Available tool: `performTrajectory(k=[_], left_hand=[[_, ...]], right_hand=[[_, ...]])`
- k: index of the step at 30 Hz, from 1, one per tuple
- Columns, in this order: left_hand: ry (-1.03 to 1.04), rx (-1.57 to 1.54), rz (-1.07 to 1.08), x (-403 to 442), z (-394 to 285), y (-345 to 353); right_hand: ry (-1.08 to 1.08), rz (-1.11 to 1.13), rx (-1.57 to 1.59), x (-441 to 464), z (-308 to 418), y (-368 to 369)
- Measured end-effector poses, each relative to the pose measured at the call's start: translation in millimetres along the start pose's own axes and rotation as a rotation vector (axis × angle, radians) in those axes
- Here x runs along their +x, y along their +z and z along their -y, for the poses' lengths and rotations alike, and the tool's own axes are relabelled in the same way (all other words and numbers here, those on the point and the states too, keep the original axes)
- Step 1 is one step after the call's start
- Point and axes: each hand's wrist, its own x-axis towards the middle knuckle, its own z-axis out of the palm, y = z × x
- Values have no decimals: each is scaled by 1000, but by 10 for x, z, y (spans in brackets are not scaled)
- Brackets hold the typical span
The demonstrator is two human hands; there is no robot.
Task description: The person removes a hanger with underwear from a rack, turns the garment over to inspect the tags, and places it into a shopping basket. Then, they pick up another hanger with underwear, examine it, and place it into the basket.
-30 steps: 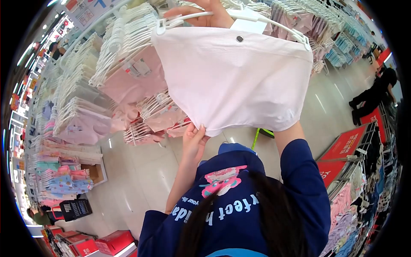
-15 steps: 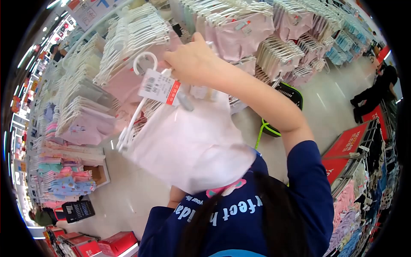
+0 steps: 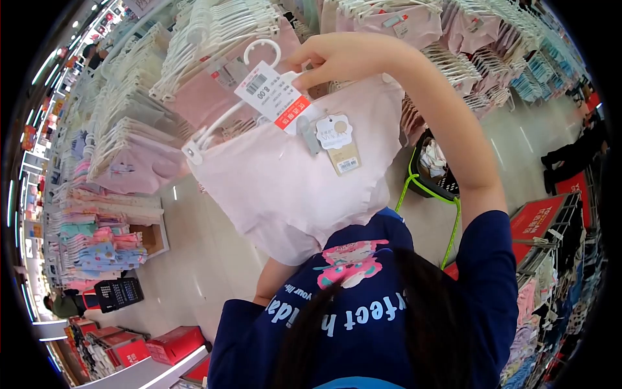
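My right hand (image 3: pixel 340 58) is closed on the white plastic hanger (image 3: pixel 262 50), near the base of its hook. From the hanger hangs a pair of pale pink underpants (image 3: pixel 291 175), held out in front of my chest. A price tag (image 3: pixel 272 94) reading 8.00 with a red strip dangles by the hook. Below it are a scalloped white label with a brown card (image 3: pixel 340 146) and a small grey clip (image 3: pixel 309 136). My left forearm (image 3: pixel 275 279) runs up behind the underpants, which hide the left hand.
Racks of pink underpants on white hangers (image 3: pixel 220 32) stand ahead. A black shopping basket (image 3: pixel 447 188) with a green strap and pale cloth inside is on the right. Red bins (image 3: pixel 175 343) lie lower left. A person in black (image 3: pixel 576 155) is at far right.
The underpants have swung flatter to face me, and their label and brown card now show clearly. My right hand has shifted right and slightly up. More of the basket shows.
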Motion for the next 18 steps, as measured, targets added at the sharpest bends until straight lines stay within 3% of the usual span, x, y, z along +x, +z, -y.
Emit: performTrajectory(k=[8, 11, 14, 15, 18], left_hand=[[476, 161, -211, -4, -922, -232], [543, 193, -36, -173, -1147, -94], [515, 254, 329, -182, -1250, 61], [580, 578, 358, -166, -1301, 56], [533, 924, -226, -164, -1200, 270]], right_hand=[[-59, -77, 146, -284, -117, 20], [-20, -92, 164, -409, -114, 34], [-53, -107, 208, -452, -190, 63], [-56, -116, 217, -456, -222, 84], [22, -18, 238, -512, -220, 38]])
